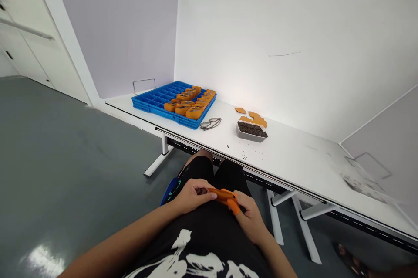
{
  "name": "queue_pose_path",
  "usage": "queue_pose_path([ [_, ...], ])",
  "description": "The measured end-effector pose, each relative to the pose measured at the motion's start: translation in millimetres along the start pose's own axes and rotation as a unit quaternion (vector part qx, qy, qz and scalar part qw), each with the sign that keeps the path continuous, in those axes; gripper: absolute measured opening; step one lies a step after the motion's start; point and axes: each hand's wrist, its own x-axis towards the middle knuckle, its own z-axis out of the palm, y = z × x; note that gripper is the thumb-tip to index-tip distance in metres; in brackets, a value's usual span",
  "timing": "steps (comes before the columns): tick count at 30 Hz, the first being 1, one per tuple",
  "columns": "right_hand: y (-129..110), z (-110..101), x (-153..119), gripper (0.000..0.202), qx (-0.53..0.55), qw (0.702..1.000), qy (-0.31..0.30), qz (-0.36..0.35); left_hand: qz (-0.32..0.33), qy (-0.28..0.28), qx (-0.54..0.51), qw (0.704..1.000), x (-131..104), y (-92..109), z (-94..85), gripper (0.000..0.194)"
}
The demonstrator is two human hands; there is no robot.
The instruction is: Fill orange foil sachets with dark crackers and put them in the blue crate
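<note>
Above my lap, my left hand (198, 197) pinches one end of a flat orange piece (222, 194) between thumb and fingers. At its other end my right hand (248, 215) is closed on the same piece. Orange finger covers (233, 205) sit on the right thumb and seemingly a fingertip. Similar orange pieces (193, 113) stand in compartments of a blue divided tray (156, 110) on the white table. A grey box (251, 137) holds rows of thin dark strips (251, 128). Behind it lie loose flat orange pieces (257, 119).
Folded eyeglasses (210, 123) rest between tray and box. Small dark scraps (245, 156) are scattered near the front of the table (294, 156). Partitions flank both sides, with wire stands (143, 80) along them. Another person's foot (351, 260) shows at lower right.
</note>
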Motion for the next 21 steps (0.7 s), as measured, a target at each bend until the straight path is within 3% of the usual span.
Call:
queue_pose_path([
  [15,10,7,-5,0.034,0.029,0.999,0.000,0.037,-0.015,-0.002,0.034,0.999,1,-16,-1.0,0.046],
  [21,14,9,-8,0.039,0.028,0.998,0.038,0.036,-0.018,-0.009,0.047,0.999,5,-14,1.6,0.047],
])
